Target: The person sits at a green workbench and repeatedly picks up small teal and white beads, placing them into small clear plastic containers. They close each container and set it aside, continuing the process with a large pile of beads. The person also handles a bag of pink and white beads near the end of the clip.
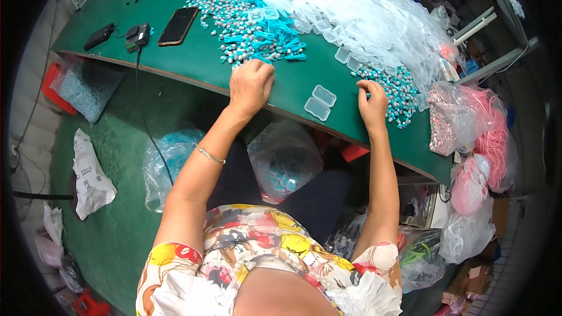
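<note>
Left hand [250, 85] curled at edge of bead pile [246, 23] on green surface [193, 58], grip closed, contents hidden. Right hand [373, 105] pinches at smaller bead heap [398, 90], grip narrow. Open clear case [320, 102] lies between hands, apparently empty. Many empty cases [363, 11] heaped behind; most work apparently left.

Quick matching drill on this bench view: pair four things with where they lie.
Things:
1. black phone
2. open clear case
3. pink cord bag
4. left hand

Places:
A. far right, off the bench end
B. bench front edge, between the hands
C. back left of the green bench
D. just below the teal cord pile

Pairs: 1-C, 2-B, 3-A, 4-D
</note>
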`<state>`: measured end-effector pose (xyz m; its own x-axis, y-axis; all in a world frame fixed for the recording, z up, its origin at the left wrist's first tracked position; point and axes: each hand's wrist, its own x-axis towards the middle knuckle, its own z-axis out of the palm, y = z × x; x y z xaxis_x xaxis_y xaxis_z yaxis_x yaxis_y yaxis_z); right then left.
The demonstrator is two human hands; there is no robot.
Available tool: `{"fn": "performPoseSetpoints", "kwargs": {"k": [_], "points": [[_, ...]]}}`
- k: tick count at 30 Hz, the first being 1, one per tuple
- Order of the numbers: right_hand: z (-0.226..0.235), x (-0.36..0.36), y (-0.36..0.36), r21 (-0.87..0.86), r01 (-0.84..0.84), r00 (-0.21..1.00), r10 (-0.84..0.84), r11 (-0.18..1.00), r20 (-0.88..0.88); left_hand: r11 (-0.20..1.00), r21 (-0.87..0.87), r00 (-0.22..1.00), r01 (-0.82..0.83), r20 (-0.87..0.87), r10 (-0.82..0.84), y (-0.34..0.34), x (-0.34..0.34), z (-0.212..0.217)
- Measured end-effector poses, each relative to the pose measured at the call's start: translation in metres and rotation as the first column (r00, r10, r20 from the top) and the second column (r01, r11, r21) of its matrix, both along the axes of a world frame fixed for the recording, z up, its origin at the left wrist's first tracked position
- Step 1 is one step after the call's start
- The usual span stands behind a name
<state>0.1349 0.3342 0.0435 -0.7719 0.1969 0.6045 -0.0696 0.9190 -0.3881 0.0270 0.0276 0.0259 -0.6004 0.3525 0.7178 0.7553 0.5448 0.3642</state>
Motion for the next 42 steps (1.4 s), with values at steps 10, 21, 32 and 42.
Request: {"fn": "performPoseSetpoints", "kwargs": {"k": [10, 21, 32, 42], "points": [[-0.016, -0.052, -0.003, 0.365, 0.299, 0.915, -0.373, 0.882, 0.153, 0.996, -0.07, 0.973, 0.05, 0.229, -0.032, 0.007, 0.019, 0.001], [0.023, 0.005, -0.04, -0.075, -0.258, 0.957, 0.265, 0.963, 0.117, 0.93, 0.222, 0.812, 0.292, 0.456, -0.364, 0.035, 0.041, 0.01], [0.019, 0.028, -0.08, 0.116, -0.474, 0.874, 0.451, 0.873, 0.178, 0.945, -0.024, 0.871, 0.326, 0.396, -0.29, 0.05, 0.051, 0.013], [0.019, 0.011, -0.066, -0.245, -0.401, 0.897, 0.433, 0.883, 0.088, 0.92, 0.028, 0.82, 0.392, 0.443, -0.363, 0.042, 0.045, 0.015]]}}
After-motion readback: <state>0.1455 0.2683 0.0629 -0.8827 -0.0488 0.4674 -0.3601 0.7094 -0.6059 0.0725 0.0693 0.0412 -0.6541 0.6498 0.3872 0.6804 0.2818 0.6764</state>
